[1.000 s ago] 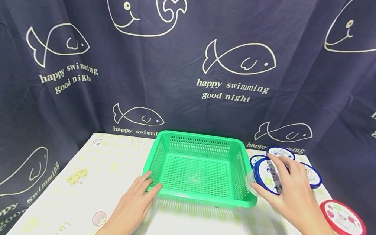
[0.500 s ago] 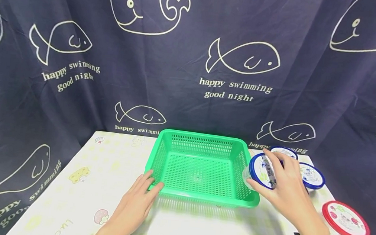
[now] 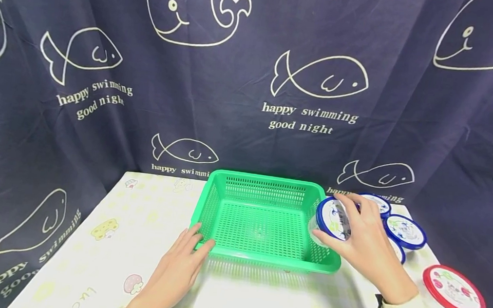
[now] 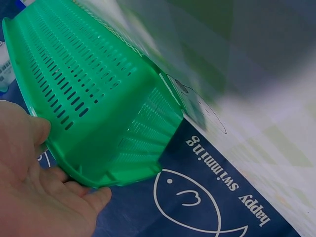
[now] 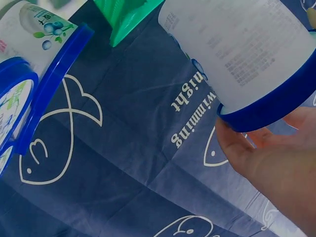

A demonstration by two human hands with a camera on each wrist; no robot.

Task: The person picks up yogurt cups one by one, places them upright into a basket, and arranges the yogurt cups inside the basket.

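Observation:
My right hand (image 3: 366,240) grips a white plastic tub with a blue lid (image 3: 333,219) by the edge of its lid, tilted, above the right rim of the green plastic basket (image 3: 263,259). In the right wrist view the tub's printed wall (image 5: 242,54) shows, with the fingers at its lid. My left hand (image 3: 175,267) holds the basket's near left corner. Thumb and fingers lie on either side of the rim in the left wrist view, where the basket (image 4: 89,94) shows its slotted wall. Only the slotted floor shows inside the basket in the head view.
Right of the basket stand several blue-lidded tubs (image 3: 406,230), one partly behind my right hand. A red-lidded tub (image 3: 454,291) stands nearer the table's right edge. A patterned cloth covers the table (image 3: 88,257), and a dark blue fish-print curtain (image 3: 239,138) hangs behind.
My right hand has carried the blue-lidded tub leftward, from among the other tubs to over the basket's right rim. The left hand stays at the basket's corner.

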